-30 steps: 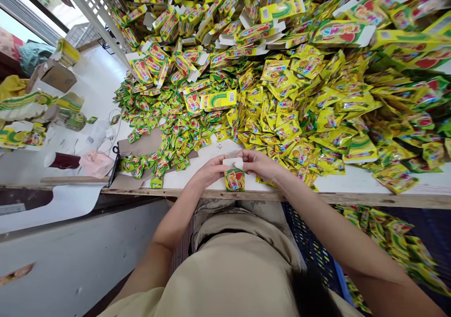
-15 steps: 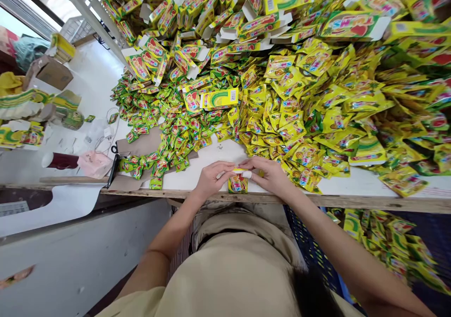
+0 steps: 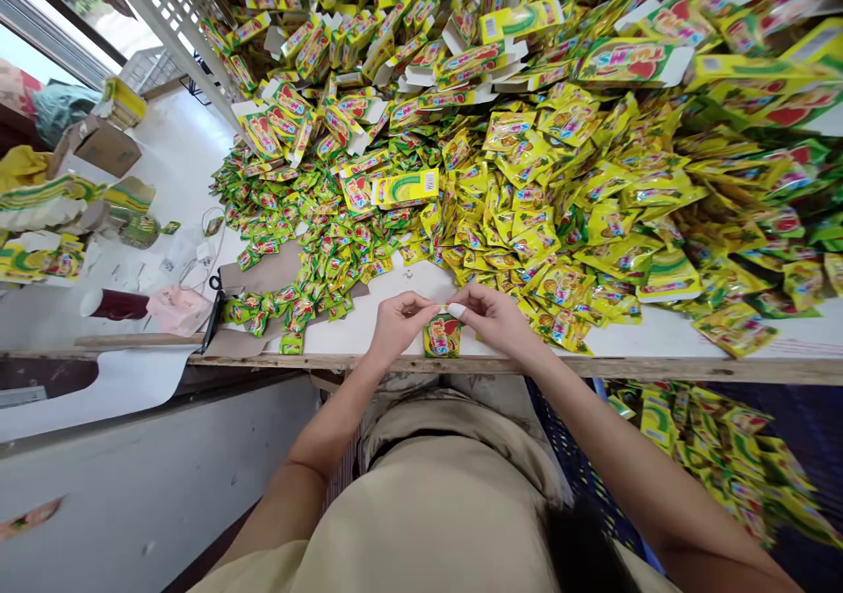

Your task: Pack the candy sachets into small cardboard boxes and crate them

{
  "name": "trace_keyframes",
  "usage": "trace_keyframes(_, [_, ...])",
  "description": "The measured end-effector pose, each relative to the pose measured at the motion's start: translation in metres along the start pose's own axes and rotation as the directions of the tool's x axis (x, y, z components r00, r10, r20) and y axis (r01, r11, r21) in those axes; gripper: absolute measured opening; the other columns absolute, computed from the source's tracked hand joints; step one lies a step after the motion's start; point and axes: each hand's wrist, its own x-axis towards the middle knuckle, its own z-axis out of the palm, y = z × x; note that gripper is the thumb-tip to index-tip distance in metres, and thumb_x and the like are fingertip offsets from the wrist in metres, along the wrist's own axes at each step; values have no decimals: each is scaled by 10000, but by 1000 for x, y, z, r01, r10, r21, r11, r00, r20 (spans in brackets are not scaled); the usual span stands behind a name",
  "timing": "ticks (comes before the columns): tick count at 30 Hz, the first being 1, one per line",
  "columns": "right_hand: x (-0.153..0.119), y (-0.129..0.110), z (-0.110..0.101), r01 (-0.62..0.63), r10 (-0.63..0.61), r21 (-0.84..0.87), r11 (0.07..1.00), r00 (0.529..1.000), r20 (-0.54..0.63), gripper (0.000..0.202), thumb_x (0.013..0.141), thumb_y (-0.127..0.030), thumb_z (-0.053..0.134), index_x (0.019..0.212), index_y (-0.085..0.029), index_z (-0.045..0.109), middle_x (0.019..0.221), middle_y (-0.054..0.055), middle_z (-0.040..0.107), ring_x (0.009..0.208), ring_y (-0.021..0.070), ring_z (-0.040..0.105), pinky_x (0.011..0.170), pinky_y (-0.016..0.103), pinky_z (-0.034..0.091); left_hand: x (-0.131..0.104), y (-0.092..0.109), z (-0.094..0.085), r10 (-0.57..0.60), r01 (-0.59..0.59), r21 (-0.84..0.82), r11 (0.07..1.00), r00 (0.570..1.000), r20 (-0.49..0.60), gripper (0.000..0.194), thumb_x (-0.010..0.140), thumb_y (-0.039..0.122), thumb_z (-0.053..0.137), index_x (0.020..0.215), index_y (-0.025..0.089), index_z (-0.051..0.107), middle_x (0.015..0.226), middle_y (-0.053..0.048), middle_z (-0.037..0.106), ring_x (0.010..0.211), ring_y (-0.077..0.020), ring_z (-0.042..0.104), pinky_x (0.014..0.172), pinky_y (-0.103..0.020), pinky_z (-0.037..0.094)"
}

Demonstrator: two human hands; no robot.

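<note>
A small printed carton (image 3: 442, 336), red, green and yellow, stands at the table's front edge between my hands. My left hand (image 3: 401, 322) pinches its upper edge from the left, thumb and fingertips together. From the right, my right hand (image 3: 491, 314) closes on the same upper edge; a white wrap covers its thumb. The fingertips partly hide the carton's top. Close to my right hand lies a heap of yellow sachets (image 3: 533, 237). Left of it is a heap of small green sachets (image 3: 329, 263).
Open cartons (image 3: 405, 189) with white flaps pile up at the back. On the left are scissors (image 3: 216, 283), a dark red cylinder (image 3: 122, 304), a pink packet (image 3: 177, 308) and a cardboard box (image 3: 105, 145). Below the table's right side, a blue crate (image 3: 576, 452) stands beside more yellow packs.
My fingertips have shifted slightly upward along the carton's top, and the pale flap between them is now mostly covered. The camera view has shifted slightly.
</note>
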Motion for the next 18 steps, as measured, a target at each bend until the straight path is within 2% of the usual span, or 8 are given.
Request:
trace_keyframes(3, [-2,3,-5,27,-26,-22,999,999,33,227,829,-423,601,810,-198,619,752,31,662,684,169,607,643,302,494,-2,-5,-5,64,-65,21,998,997,31,211,735,361,727,794,159,729,834,-69,734,784,-176,668,769,-327,530])
trace_keyframes(6, [-6,7,-8,76,-73,-34,997,995,71,227,815,-391,633,932,-198,651,848,50,705,766,189,648,707,325,516,-6,-16,-10,153,-156,30,987,984,87,225,719,324,750,880,168,731,959,-84,733,882,-183,682,801,-323,551])
trace_keyframes(10, [-11,15,-1,165,-165,-46,985,986,5,196,812,-334,646,966,-213,652,917,64,708,848,211,668,763,357,536,-9,-28,-11,192,-191,-21,981,979,69,201,758,284,722,921,168,704,992,-75,727,911,-167,687,812,-303,563])
trace_keyframes(13, [-14,21,3,216,-217,-30,976,975,-37,136,842,-319,622,926,-218,656,978,76,700,920,217,660,790,371,536,-8,-29,-11,212,-208,-49,977,972,100,151,782,258,701,904,169,695,998,-76,727,933,-168,688,820,-303,562])
trace_keyframes(18, [-12,27,8,197,-197,-35,980,980,6,158,854,-330,615,959,-215,642,955,70,693,873,206,649,752,362,530,-4,-27,-13,256,-263,26,964,954,157,93,804,248,677,850,170,702,1010,-86,728,965,-178,681,888,-338,534])
